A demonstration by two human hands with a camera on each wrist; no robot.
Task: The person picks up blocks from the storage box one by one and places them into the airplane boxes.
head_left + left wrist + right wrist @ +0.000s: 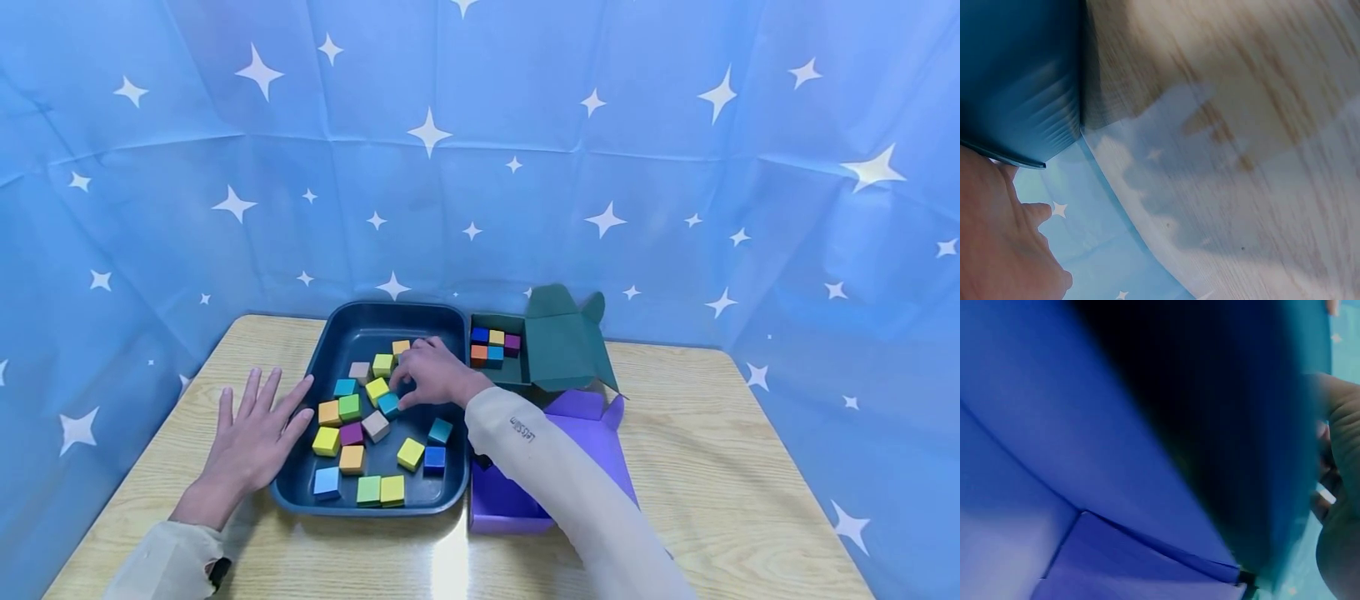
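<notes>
In the head view a dark blue tray [300, 493] holds many coloured cubes. My left hand [251, 433] lies spread with straight fingers at the tray's left rim; whether it touches the rim is unclear. My right hand [431, 375] reaches over the tray's right side, fingers bent down among the cubes. Its thumb and index finger are at a teal cube [388, 406], beside a yellow cube [377, 391]; whether they pinch it cannot be made out. An orange cube [401, 348] lies just beyond the fingers. The right wrist view shows the hand [1344, 437] only partly.
A dark green box [501, 372] with its lid folded open stands right of the tray, several cubes inside. In front of it lies an open purple box [510, 525], partly under the right sleeve [555, 475]. A blue star-patterned curtain [480, 208] surrounds the wooden table [720, 467].
</notes>
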